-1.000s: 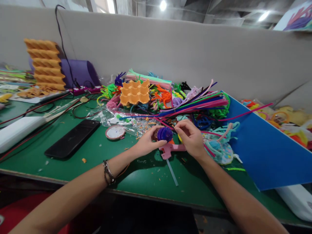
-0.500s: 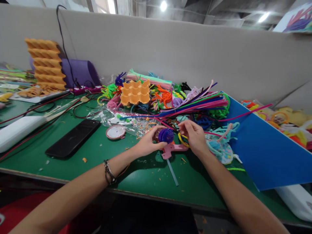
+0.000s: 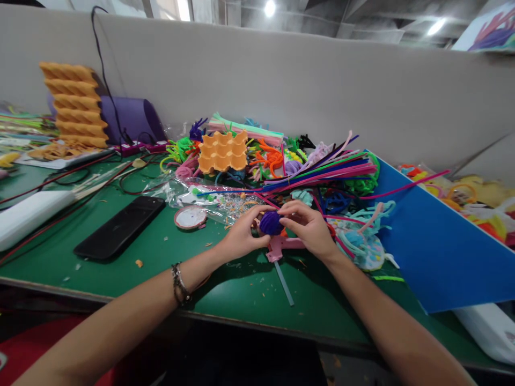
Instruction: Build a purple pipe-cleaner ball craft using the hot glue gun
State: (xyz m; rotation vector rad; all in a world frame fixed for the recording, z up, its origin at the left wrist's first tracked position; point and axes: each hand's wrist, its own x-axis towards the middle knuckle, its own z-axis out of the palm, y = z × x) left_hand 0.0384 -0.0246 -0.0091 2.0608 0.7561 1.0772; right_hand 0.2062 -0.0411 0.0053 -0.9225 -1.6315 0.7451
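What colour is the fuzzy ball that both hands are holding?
Deep purple. The fuzzy ball shows best in the head view, between the left hand and right hand.

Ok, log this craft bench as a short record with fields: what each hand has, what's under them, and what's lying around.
left hand: left hand pinches the purple pipe-cleaner ball from its left side
right hand: right hand grips the same ball from the right
below the hands: pink plastic piece on the green table
left of the hands: black phone, face down or screen off; round lid
behind: pile of coloured pipe cleaners, orange egg tray
right: blue sheet
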